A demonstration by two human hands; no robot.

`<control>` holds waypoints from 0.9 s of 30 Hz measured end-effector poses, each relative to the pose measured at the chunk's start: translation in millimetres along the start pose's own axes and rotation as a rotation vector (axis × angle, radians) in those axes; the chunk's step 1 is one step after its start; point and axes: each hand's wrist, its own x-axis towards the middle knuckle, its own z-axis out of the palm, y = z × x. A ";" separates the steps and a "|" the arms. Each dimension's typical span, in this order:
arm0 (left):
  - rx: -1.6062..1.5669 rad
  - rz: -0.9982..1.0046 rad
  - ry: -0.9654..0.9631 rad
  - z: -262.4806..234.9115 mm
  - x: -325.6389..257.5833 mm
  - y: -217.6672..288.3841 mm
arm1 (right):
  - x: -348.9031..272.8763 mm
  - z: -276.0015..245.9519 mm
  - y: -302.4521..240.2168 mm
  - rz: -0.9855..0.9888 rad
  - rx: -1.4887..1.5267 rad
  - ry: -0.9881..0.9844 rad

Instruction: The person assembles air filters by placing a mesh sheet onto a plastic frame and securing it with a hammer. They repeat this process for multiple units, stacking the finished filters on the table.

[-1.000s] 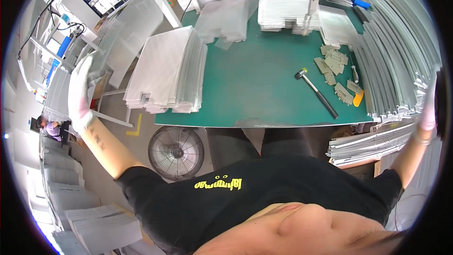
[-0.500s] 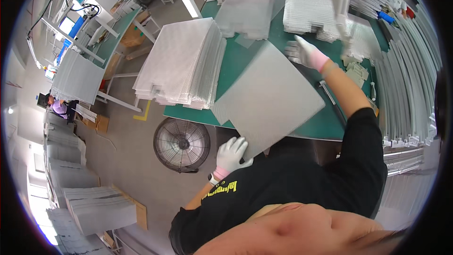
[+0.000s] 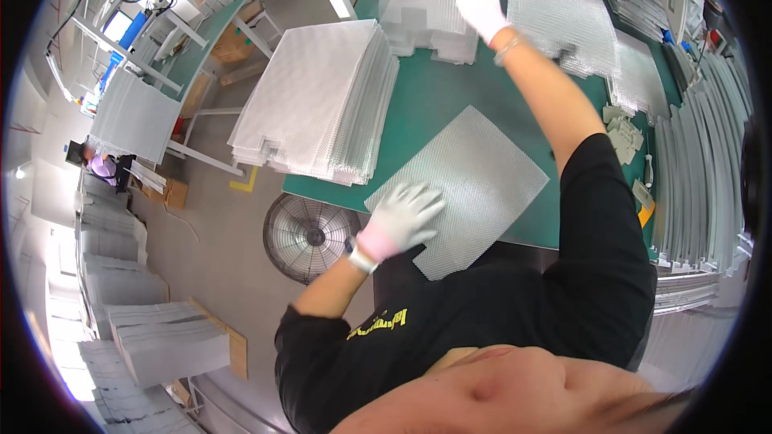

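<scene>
A single silver mesh sheet (image 3: pixel 474 185) lies turned on the green table, its near corner jutting past the table edge. My left hand (image 3: pixel 402 217), in a white glove with a pink cuff, rests with fingers spread over the sheet's left side. At the back of the table, my gloved right hand (image 3: pixel 480 4) has its fingers curled at the far right corner of a translucent sheet (image 3: pixel 438 12). That sheet sits shifted on the pile under it; the fingertips are partly hidden.
A tall stack of mesh sheets (image 3: pixel 310 88) stands at left on the green table (image 3: pixel 418 104). Another mesh stack (image 3: pixel 555 12) is back right. Pale plastic pieces (image 3: pixel 623 137) and a screwdriver (image 3: pixel 648 170) lie at right, near long metal strips (image 3: pixel 700 169). A floor fan (image 3: pixel 314 237) stands below.
The mesh sheet has come down flat onto the table. My left hand has moved from its near corner up onto its left side. My right hand has reached left and away to the translucent sheets.
</scene>
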 end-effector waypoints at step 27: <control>0.023 -0.462 -0.040 77.1 60.8 17.4 | 9.9 -86.9 60.5 0.194 0.648 -0.007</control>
